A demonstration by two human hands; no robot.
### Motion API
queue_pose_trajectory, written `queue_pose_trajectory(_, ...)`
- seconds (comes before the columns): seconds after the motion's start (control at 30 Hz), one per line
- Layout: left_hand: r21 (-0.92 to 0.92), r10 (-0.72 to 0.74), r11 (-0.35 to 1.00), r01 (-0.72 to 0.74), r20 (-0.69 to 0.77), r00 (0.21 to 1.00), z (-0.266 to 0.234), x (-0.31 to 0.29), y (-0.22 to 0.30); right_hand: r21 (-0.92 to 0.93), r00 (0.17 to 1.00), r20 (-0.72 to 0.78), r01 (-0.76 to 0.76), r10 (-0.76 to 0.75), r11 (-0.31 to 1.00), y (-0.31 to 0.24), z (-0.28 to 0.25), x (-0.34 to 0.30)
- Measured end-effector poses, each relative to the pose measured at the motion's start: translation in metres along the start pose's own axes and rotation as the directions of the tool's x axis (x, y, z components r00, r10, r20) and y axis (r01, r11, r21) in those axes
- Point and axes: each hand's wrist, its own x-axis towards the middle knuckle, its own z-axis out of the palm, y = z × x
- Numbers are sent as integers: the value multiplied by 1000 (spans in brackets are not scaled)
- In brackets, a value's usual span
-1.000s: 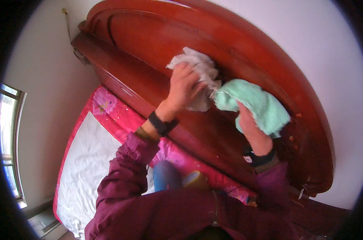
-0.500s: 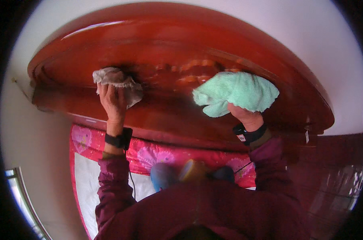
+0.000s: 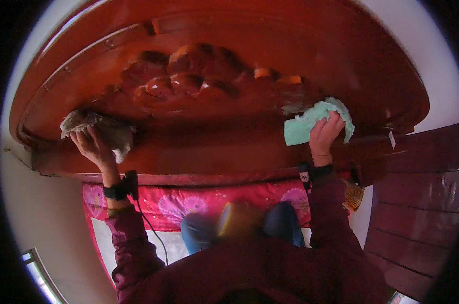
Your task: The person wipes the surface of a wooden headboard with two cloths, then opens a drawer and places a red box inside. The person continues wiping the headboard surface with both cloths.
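A glossy red-brown wooden headboard [image 3: 214, 131] with a raised carved ornament [image 3: 189, 76] in its middle spans the far side. At its left, my left hand [image 3: 91, 147] has its fingers closed over a crumpled greyish cloth [image 3: 119, 137] lying against the wood. Toward the right, my right hand [image 3: 326, 136] grips a mint-green cloth [image 3: 301, 127] pressed to the headboard below the ornament's right end. Part of each cloth is hidden under the fingers. Both wrists wear black bands, with a dark cable running from the left one.
Below the headboard lies a pink floral bedcover [image 3: 229, 195] beside a white surface; my knees [image 3: 282, 223] are on it. A dark red panelled piece of furniture [image 3: 416, 202] stands at the right. A small white tag [image 3: 392, 140] hangs near the headboard's right end. Pale walls surround it.
My left hand has moved left and slightly down with the greyish cloth. My right hand has shifted slightly right and up; its fingers now show on top of the green cloth. The view has shifted.
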Motion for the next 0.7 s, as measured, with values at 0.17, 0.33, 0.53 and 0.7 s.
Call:
queue_pose_trajectory(0.17, 3, 58, 998, -58, -71, 996, 1, -6, 5, -75, 992, 68, -99, 104, 992, 25, -4, -16)
queue_pose_trajectory(0.33, 134, 75, 989, -69, -46, 996, -11, -1, -11, -2, 994, 81, -75, 75, 997, 23, -3, -8)
queue_pose_trajectory(0.53, 143, 73, 988, -66, -42, 996, -12, -2, -19, 34, 997, -20, 82, -81, 996, -7, 13, -4)
queue_pose_trajectory(0.7, 145, 198, 970, -196, 6, 980, -12, 10, -20, 37, 995, -46, -88, 89, 995, 4, -1, -7)
